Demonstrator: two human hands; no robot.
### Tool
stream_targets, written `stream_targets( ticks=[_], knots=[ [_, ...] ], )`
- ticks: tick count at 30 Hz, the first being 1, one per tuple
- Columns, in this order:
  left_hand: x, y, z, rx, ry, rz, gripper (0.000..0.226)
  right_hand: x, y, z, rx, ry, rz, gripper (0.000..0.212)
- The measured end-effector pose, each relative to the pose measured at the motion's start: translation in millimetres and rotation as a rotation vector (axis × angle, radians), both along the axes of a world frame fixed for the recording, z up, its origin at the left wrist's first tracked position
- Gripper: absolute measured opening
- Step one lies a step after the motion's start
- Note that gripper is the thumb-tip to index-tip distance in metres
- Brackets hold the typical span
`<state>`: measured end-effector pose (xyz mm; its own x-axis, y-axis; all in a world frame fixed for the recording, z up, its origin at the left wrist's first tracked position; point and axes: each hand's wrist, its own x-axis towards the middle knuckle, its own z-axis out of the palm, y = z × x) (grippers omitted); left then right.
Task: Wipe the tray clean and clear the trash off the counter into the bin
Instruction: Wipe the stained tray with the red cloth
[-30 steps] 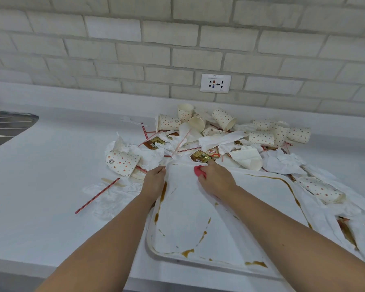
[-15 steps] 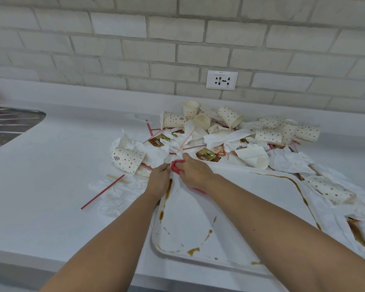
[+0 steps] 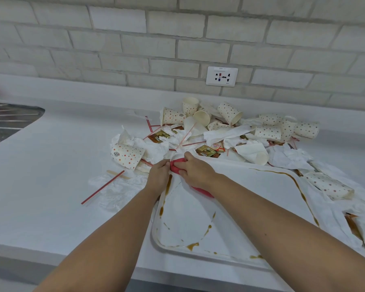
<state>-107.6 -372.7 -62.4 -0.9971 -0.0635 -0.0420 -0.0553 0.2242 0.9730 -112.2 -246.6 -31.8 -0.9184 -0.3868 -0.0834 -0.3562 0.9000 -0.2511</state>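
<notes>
A white tray smeared with brown sauce lies at the counter's front edge. My right hand grips a red cloth and presses it into the tray's far left corner; more of the cloth shows under my wrist. My left hand holds the tray's left rim beside that corner, fingers curled over the edge. Behind the tray lies a heap of trash: spotted paper cups, crumpled napkins, sauce packets and red straws.
A steel sink drainboard lies at the far left. A wall socket sits on the brick backsplash. A clear plastic wrapper and a wooden stirrer lie left of the tray. More cups and stained napkins crowd the tray's right side.
My right hand slid the red cloth left along the tray's far edge into the corner beside my left hand. The left hand stayed on the rim.
</notes>
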Motion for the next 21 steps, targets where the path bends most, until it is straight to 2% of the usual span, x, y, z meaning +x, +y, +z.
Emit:
stream_targets(
  ticks=[7, 10, 14, 21],
  knots=[
    [0, -2, 0, 0.043, -0.073, 0.023, 0.030, 26, 19, 12, -0.006, -0.128, 0.237, 0.036],
    [2, -1, 0, 0.058, -0.094, 0.019, 0.029, 22, 32, 13, -0.105, -0.103, 0.118, 0.032],
    [-1, -3, 0, 0.065, -0.098, 0.008, 0.025, 19, 22, 5, -0.110, -0.019, -0.022, 0.034],
    [0, -1, 1, 0.045, -0.084, 0.025, 0.030, 38, 5, 5, -0.127, -0.074, 0.157, 0.033]
  ],
)
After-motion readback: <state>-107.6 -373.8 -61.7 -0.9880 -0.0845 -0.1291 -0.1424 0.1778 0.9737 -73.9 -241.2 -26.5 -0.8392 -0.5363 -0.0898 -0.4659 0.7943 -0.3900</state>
